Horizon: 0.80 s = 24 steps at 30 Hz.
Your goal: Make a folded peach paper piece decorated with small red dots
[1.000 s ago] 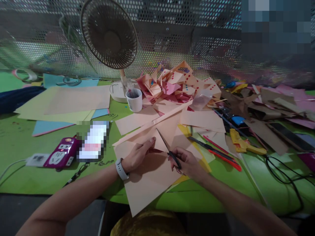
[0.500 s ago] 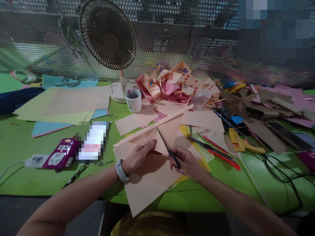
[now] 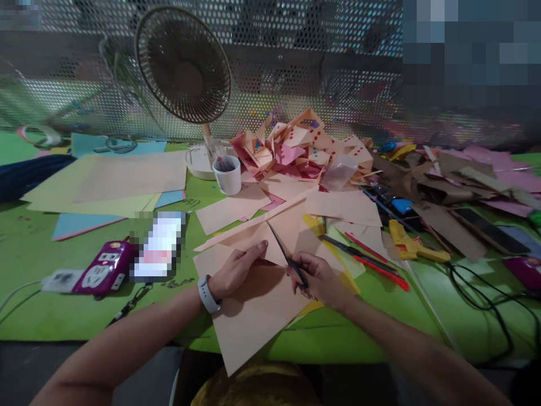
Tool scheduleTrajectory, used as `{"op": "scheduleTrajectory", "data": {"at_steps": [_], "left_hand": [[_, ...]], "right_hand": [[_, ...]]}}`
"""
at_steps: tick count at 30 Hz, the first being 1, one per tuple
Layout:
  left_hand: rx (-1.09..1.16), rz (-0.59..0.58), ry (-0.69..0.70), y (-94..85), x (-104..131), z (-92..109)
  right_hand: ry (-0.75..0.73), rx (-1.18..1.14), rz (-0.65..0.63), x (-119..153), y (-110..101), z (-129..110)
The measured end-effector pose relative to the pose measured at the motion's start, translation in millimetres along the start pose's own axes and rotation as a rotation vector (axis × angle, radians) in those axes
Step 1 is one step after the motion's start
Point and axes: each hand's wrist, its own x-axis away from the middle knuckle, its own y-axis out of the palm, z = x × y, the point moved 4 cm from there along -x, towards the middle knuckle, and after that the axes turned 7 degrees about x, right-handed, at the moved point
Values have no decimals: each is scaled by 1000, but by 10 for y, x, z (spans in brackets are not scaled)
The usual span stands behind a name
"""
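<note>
A large sheet of peach paper (image 3: pixel 253 332) lies in front of me, with a long folded strip (image 3: pixel 236 231) along its far side. My left hand (image 3: pixel 236 270), wearing a pale watch on its wrist, grips the paper near the fold, thumb on top and other fingers mostly hidden. In my right hand (image 3: pixel 315 276) are dark-handled scissors (image 3: pixel 279 239), their blades pointing away and to the left, set into the paper beyond my left thumb. How far the blades are apart is hard to see.
A fan (image 3: pixel 186 67) and a white cup (image 3: pixel 228 176) stand behind. Crumpled paper pieces (image 3: pixel 296 146) are heaped at the back. Right of my hands lie a cutter knife (image 3: pixel 363 256), a yellow glue gun (image 3: pixel 412 242) and black cables. To the left are a phone (image 3: pixel 158 248) and a purple power strip (image 3: pixel 105 265).
The camera view has shifted slightly. The folded far strip's right end sits a little lower and further left. Both hands keep nearly the same place and hold.
</note>
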Motion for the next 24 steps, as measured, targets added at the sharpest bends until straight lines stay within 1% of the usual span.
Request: {"op": "scheduleTrajectory", "data": {"at_steps": [3,6,7,9,11,13,15,19,21,24], "left_hand": [[-1,43,10,-24,-10,8],[50,83,-31,-47,-33,12],[79,97,-41,-57,-46,12],[153,123,-17,-83,-83,21],[224,125,19,-112,-126,30],[254,108,11,-141,-165,31],[219,77,-48,-165,-191,36],[47,8,-158,-204,-204,104],[-40,-48,-189,-215,-211,136],[-138,-127,-237,-229,-237,124]], "right_hand": [[35,16,-16,-35,-46,-13],[54,79,-81,-47,-129,-87],[59,113,-107,-39,-166,-123],[55,190,-140,-2,-258,-205],[10,271,-115,55,-387,-290],[-63,377,-17,125,-563,-357],[-132,557,135,203,-781,-392],[-219,1116,503,368,-1251,-402],[-206,1304,626,422,-1457,-371],[-112,1390,719,431,-1716,-286]]}}
